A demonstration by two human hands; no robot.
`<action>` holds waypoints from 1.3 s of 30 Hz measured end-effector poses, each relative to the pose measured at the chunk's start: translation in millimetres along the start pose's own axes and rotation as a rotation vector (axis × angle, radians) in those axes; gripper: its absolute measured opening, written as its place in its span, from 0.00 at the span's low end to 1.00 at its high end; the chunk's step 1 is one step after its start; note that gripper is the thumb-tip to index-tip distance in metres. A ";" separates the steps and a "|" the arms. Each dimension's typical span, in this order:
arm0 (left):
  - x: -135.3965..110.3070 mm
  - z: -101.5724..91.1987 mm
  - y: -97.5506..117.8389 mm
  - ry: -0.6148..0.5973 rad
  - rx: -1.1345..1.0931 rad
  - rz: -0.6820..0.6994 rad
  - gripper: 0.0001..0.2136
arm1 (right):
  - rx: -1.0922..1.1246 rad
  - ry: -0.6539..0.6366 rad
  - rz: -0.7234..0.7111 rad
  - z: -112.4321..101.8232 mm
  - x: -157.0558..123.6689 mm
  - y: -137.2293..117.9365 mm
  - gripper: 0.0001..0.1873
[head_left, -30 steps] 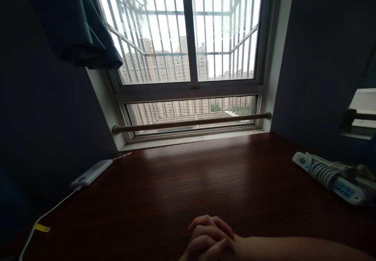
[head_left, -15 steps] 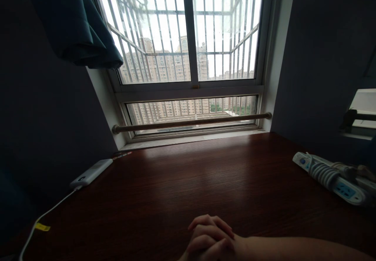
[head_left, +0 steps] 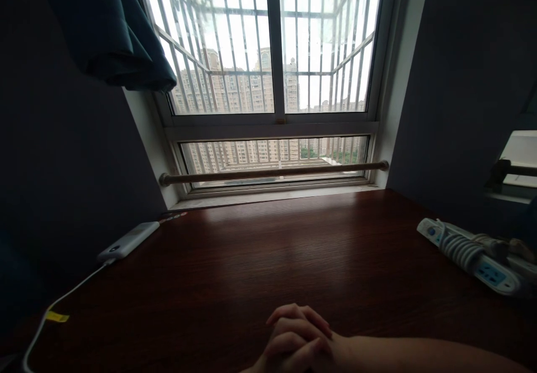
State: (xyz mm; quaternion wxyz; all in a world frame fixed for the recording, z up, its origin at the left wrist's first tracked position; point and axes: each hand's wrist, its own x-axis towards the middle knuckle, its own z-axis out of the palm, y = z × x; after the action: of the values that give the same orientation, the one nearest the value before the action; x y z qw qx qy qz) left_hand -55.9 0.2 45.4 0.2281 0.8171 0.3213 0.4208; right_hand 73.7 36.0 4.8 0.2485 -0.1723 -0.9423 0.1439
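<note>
My two hands rest clasped together on the dark wooden table (head_left: 260, 261), at its near edge in the bottom middle of the view. The fingers of my left hand (head_left: 289, 331) lie folded over my right hand (head_left: 332, 354). My bare right forearm runs off to the right along the tabletop. Both hands are closed on each other, with no object showing between them.
A white power bank (head_left: 128, 241) with a white cable (head_left: 62, 300) lies at the table's left edge. A white power strip (head_left: 478, 258) with a coiled cord sits at the right. Ahead are a barred window (head_left: 272, 54), a wooden rail (head_left: 272, 173) and a dark curtain (head_left: 104, 32).
My hands stay clasped in the same spot. Only the view has shifted slightly.
</note>
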 end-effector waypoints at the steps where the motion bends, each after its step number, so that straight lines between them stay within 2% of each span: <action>1: -0.3 3.7 0.3 0.082 -0.037 -0.002 0.13 | 0.026 -0.025 0.002 -2.1 -0.5 0.2 0.20; 3: -0.2 8.5 0.4 0.216 -0.127 -0.036 0.11 | 0.073 -0.072 0.000 -8.1 -0.1 -1.0 0.22; 4: 0.2 8.5 0.4 0.214 -0.177 -0.060 0.11 | 0.083 -0.087 -0.005 -12.0 0.9 -2.8 0.23; 7: 2.2 -0.7 1.1 -0.030 -0.320 -0.109 0.09 | 0.081 -0.143 -0.017 -26.5 6.3 -11.7 0.23; 10: 3.1 -12.2 2.8 -0.084 -0.366 -0.097 0.13 | 0.076 -0.202 -0.054 -38.9 12.5 -20.6 0.23; 12: 3.1 -15.7 4.8 -0.098 -0.336 -0.069 0.15 | 0.069 -0.182 -0.095 -42.7 15.3 -23.6 0.24; 20: 6.2 -15.0 11.7 -0.091 -0.231 -0.042 0.17 | 0.056 -0.073 -0.134 -41.8 16.9 -25.8 0.24; 27: 0.3 -12.7 2.7 -0.098 -0.285 -0.053 0.17 | 0.056 -0.052 -0.136 -38.6 15.9 -24.8 0.25; 31: 2.1 -11.9 6.4 -0.080 -0.359 -0.046 0.18 | 0.066 -0.053 -0.119 -40.6 16.2 -26.8 0.25; 34: 3.4 -11.7 11.6 -0.034 -0.401 -0.094 0.16 | 0.075 -0.032 -0.109 -40.7 14.8 -28.0 0.22; 36: 3.1 -12.8 14.9 -0.045 -0.369 -0.143 0.14 | 0.072 -0.019 -0.120 -39.1 12.8 -27.8 0.22; 39: 0.8 -14.3 16.0 -0.100 -0.385 -0.118 0.12 | 0.065 -0.021 -0.155 -35.8 9.3 -26.5 0.25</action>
State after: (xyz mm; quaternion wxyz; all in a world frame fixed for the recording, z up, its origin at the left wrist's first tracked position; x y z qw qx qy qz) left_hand -62.1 -8.8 63.9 0.4201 0.7580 0.2703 0.4193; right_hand 78.0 22.5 48.0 0.2543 -0.0893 -0.9502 0.1566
